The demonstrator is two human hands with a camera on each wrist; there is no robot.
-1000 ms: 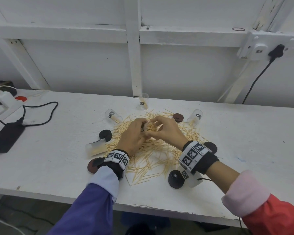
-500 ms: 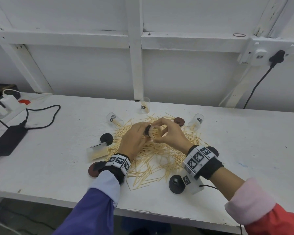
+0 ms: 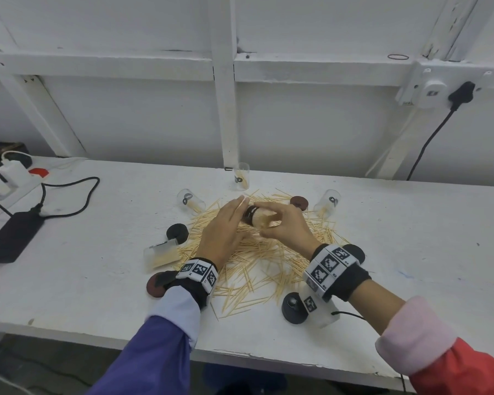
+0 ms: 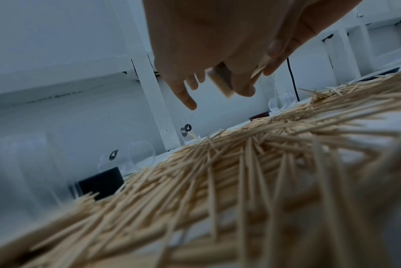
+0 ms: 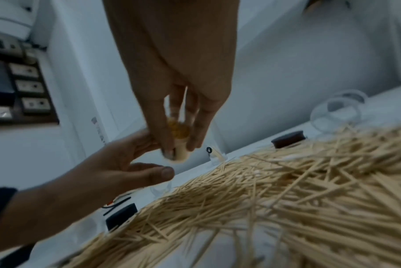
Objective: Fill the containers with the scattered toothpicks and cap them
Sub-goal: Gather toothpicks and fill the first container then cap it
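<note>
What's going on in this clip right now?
A person is packing toothpicks into small clear containers at a white table. The right hand holds a filled container with a dark cap above the toothpick pile; the left hand is open beside the cap end. Several open containers and loose caps lie around the pile, so plenty remains to do.

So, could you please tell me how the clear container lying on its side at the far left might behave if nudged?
The container is round and lying sideways, so it would probably roll. It holds few toothpicks, so it is likely light and skids easily.
</note>
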